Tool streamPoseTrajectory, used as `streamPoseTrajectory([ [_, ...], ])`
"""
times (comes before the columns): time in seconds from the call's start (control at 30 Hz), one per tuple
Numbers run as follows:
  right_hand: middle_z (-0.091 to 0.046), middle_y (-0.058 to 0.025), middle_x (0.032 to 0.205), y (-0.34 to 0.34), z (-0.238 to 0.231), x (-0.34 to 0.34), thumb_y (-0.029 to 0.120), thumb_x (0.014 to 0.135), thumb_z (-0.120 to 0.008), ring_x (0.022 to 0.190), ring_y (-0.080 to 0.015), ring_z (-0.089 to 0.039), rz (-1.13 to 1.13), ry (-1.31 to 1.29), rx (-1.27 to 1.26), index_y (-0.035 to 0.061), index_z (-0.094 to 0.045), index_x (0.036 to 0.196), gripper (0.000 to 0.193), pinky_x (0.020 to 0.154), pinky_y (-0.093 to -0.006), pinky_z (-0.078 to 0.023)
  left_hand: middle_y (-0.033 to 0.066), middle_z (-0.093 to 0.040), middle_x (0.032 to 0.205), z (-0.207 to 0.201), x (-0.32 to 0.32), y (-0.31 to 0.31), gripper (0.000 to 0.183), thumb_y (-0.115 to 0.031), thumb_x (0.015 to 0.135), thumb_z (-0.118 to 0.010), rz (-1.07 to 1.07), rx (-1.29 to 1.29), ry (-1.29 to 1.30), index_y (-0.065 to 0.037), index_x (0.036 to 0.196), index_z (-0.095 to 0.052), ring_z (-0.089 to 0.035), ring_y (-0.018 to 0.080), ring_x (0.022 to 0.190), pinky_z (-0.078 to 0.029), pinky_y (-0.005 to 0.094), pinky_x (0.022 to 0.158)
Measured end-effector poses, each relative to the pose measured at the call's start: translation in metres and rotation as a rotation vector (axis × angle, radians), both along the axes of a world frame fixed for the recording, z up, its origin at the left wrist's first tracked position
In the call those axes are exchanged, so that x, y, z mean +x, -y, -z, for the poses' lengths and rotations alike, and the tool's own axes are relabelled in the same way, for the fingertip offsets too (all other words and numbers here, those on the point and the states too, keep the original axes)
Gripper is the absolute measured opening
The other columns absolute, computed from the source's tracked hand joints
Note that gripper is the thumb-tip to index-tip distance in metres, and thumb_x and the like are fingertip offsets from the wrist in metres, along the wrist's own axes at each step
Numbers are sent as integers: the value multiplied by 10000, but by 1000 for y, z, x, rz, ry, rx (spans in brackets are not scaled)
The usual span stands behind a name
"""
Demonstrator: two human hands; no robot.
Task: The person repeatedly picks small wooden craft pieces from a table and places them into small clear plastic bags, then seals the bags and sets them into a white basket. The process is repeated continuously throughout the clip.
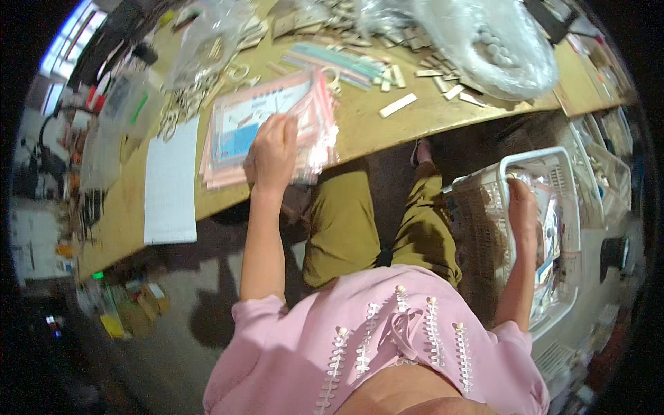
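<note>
On the wooden table, a stack of flat clear plastic bags with pink edges [223, 114] holds printed white and blue inserts. My left hand [274, 149] rests over the stack, its fingers closed in a pinch at the top bag, whose right side bends upward. Off to the right, my right hand [523, 207] reaches down over a white plastic basket [573, 207]. Flat packages [548, 228] lie in that basket, beneath and beside the hand. The right fingers point downward and are blurred, so whether they grip anything is unclear.
Left of the stack lies a white paper sheet [170, 187]. Small wooden strips [398, 105] are scattered across the table, with bundled coloured strips [332, 63] behind the bags. Large clear plastic sacks [522, 72] stand at the back. The table's front edge runs above my knees.
</note>
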State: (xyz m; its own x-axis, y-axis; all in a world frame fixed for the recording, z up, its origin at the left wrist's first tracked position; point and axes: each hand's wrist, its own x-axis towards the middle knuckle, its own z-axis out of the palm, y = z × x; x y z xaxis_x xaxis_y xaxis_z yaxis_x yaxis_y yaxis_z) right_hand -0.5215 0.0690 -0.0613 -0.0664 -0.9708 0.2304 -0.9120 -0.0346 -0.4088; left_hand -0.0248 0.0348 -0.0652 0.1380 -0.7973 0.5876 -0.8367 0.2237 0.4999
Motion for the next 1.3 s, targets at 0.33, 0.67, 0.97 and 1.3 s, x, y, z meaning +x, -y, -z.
streamPoseTrajectory([
  [0.33, -682, -165, 892, -6, -7, 152, 56, 912, -725, 804, -367, -684, -561, 506, -6, 38, -684, 974, 77, 688, -412, -555, -17, -526, 673, 6, 10, 7, 288, -135, 932, -776, -35, 81, -402, -26, 762, -570, -462, 73, 658, -384, 275, 580],
  [0.67, -759, -161, 992, -30, 31, 129, 138, 949, -689, 933, -365, -740, -599, 522, 227, 63, -704, 1085, 156, 782, -450, -585, 40, -624, 681, -10, 11, 0, 544, -435, 1091, -469, -161, 347, -474, -26, 768, -626, -576, 162, 652, -460, 361, 681],
  [0.97, -774, -104, 910, -40, 31, 126, 125, 1024, -634, 838, -185, -760, -587, 739, 296, -3, -687, 1106, 161, 759, -326, -603, -10, -580, 726, 7, 32, 14, 347, -231, 1093, -532, 12, -6, -758, -11, 841, -621, -548, 107, 666, -478, 303, 638],
  [1.3, -733, -56, 815, -68, -30, 126, 317, 1014, -708, 742, -106, -709, -453, 1294, 429, -41, -727, 1024, 359, 645, -284, -583, 112, -772, 977, -57, -171, -100, 147, -37, 873, -781, 620, -202, 189, -53, 1010, -732, -755, 279, 840, -605, 362, 743],
])
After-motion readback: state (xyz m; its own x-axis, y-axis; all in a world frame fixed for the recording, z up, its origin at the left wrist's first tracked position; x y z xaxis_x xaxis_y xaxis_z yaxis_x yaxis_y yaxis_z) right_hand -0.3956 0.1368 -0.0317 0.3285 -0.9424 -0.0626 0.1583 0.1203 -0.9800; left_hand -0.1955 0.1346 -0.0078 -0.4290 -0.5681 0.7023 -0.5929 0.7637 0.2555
